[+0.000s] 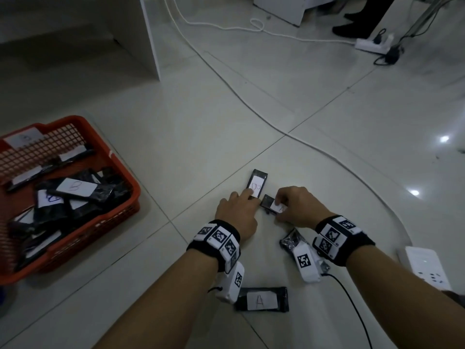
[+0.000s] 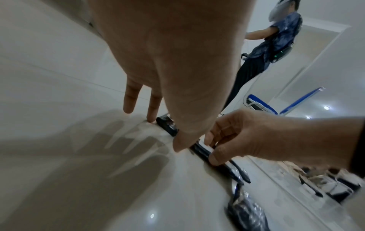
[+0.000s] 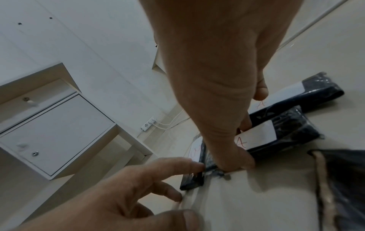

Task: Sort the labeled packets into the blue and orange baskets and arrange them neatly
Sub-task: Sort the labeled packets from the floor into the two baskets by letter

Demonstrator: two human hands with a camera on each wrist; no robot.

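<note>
A black packet labelled B [image 1: 258, 183] lies flat on the tiled floor. My left hand [image 1: 247, 197] touches its near end with straight fingers, and the same packet [image 3: 194, 179] shows in the right wrist view. Just to the right, my right hand [image 1: 279, 205] pinches a black packet labelled A [image 1: 270, 206] [image 3: 276, 134] between thumb and fingers. A second A packet [image 3: 316, 92] lies right behind it. Another A packet [image 1: 261, 299] lies near my left wrist, and one more packet [image 1: 290, 241] sits under my right wrist. The orange basket [image 1: 120, 210] at left holds several B packets. I see no blue basket.
White cables [image 1: 251, 107] curve across the floor from far to right. One power strip [image 1: 425, 268] lies by my right forearm and another [image 1: 372, 45] far off beside a person's feet [image 1: 352, 28]. A white cabinet [image 1: 148, 46] stands at the back left.
</note>
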